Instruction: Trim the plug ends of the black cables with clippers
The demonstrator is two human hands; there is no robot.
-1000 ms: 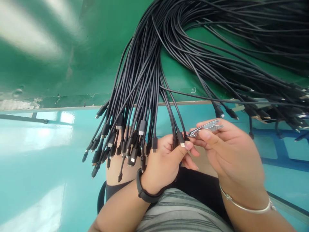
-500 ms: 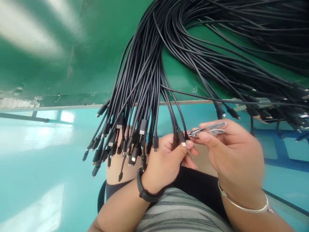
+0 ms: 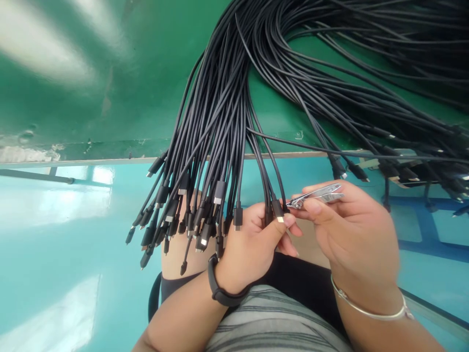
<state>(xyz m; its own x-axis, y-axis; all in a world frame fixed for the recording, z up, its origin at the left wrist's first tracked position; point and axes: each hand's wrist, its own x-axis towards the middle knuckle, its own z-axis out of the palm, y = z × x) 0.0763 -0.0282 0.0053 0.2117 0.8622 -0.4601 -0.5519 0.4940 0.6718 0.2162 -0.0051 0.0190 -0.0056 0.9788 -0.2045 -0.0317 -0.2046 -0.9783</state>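
My left hand (image 3: 252, 244) is closed on black USB-C cables, with one metal-tipped connector (image 3: 278, 211) showing above the thumb and others partly hidden by the fingers. A silver nail clipper (image 3: 318, 195) is pinched between the thumb and fingers of my right hand (image 3: 357, 230). Its jaw end points left, right beside the connectors in my left hand; whether the jaws touch a cable I cannot tell. To the left of my left hand, a thick bundle of black cables (image 3: 223, 107) hangs over the table edge, its connectors dangling loose.
The green table (image 3: 73, 98) ends in a worn front edge above my lap. More black cables (image 3: 330, 93) curve across it to the right, their connector ends (image 3: 406, 171) overhanging the edge. One cable (image 3: 311, 149) runs crosswise from the bundle toward the right. Below lies a light-blue floor (image 3: 54, 274).
The cables have shifted very slightly to the right. The nail clipper's two handles look a little closer together. Both hands stay almost in place.
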